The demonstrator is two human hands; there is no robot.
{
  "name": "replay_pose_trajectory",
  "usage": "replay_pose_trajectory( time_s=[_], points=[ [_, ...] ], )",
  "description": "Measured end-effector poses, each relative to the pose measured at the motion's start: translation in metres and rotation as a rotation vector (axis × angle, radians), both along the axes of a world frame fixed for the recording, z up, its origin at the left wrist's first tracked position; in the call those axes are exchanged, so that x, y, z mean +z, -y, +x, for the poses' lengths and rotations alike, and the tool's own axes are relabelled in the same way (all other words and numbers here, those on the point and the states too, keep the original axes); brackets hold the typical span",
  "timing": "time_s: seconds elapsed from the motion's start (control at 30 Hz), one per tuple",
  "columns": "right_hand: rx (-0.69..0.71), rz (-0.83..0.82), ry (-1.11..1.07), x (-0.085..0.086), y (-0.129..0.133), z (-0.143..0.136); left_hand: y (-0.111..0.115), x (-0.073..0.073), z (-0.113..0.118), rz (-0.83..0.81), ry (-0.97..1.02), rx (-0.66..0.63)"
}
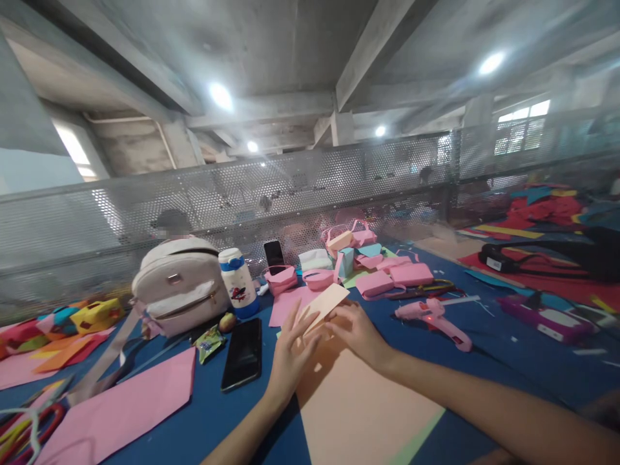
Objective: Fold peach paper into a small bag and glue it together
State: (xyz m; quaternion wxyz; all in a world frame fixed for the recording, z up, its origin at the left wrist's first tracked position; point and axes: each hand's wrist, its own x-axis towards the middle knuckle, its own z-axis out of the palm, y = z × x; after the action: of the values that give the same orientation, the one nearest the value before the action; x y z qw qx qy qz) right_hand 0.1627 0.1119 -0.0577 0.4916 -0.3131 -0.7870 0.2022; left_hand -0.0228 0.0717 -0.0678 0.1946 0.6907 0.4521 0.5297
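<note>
Both hands hold a small folded piece of peach paper [327, 305] above a large peach sheet [368, 407] on the blue table. My left hand [295, 345] is at its left side, the fingers resting against it. At its right edge, my right hand [356, 329] pinches the piece with bent fingers. A green sheet [423, 436] peeks out under the large one. Beyond the hands lie a pink sheet [288, 307] and several small pink paper bags [375, 284]. To the right is a pink glue gun [436, 320] with a red light.
Left of the hands are a black phone [243, 354], a bottle [238, 284], a pale backpack [179, 284], a pink sheet [130, 410] and scissors [41, 423]. A purple box [545, 321] lies right. A perforated metal screen [310, 181] stands behind.
</note>
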Motion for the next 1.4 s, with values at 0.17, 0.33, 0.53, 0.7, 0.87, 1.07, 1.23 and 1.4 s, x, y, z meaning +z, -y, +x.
replay_pose_trajectory(
  time_s=[0.17,0.33,0.53,0.7,0.87,1.07,1.23,1.4],
  points=[
    [0.034,-0.089,-0.057,0.0,0.008,-0.001,0.001,0.001,-0.003,0.106,-0.195,0.003],
    [0.027,-0.196,-0.091,-0.002,0.012,-0.002,-0.003,-0.003,-0.007,0.174,-0.327,0.031],
    [0.004,-0.159,-0.117,-0.003,0.009,-0.003,-0.002,0.0,-0.007,0.207,-0.416,0.009],
    [-0.005,-0.06,-0.161,0.001,0.011,-0.005,-0.001,-0.001,-0.006,0.198,-0.363,-0.011],
    [-0.011,-0.012,-0.142,0.003,0.014,-0.005,-0.001,-0.002,-0.004,0.17,-0.259,0.003],
    [-0.099,0.071,-0.048,-0.003,0.01,-0.003,-0.002,-0.001,-0.002,0.229,-0.233,0.039],
    [-0.132,0.108,-0.025,-0.006,0.005,-0.004,-0.002,0.0,-0.002,0.245,-0.224,0.037],
    [-0.131,0.157,-0.003,-0.007,0.002,-0.002,-0.002,-0.001,-0.002,0.264,-0.226,0.042]
  ],
)
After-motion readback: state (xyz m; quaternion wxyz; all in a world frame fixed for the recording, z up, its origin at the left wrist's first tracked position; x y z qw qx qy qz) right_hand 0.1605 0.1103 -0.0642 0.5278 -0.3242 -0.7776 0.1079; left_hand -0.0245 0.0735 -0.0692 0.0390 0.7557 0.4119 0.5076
